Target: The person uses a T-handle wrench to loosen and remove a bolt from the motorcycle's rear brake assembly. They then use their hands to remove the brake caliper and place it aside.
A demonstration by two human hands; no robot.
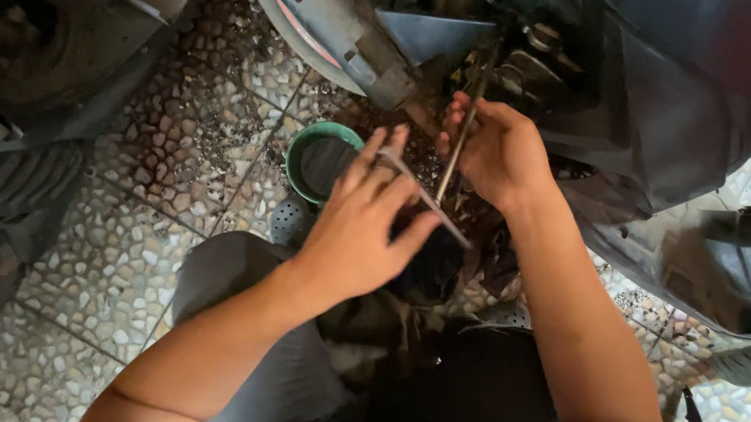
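Note:
My right hand (499,149) grips a long thin metal rod (458,141) that runs up into the dark underside of a scooter (675,101). My left hand (365,228) holds a slim flat metal tool (422,197) that slants down to the right, its fingers spread along it. The two tools cross just below the scooter's grey metal leg (346,32). Both hands hover over a dark, oily cloth-like heap (443,262) on the floor. Where the rod's tip ends is hidden in shadow.
A green bowl (301,146) with dark liquid sits on the pebble-patterned tile floor (117,261), left of my hands. A tyre and black scooter parts (7,179) lie at the left. My grey-trousered knees (233,289) are at the bottom.

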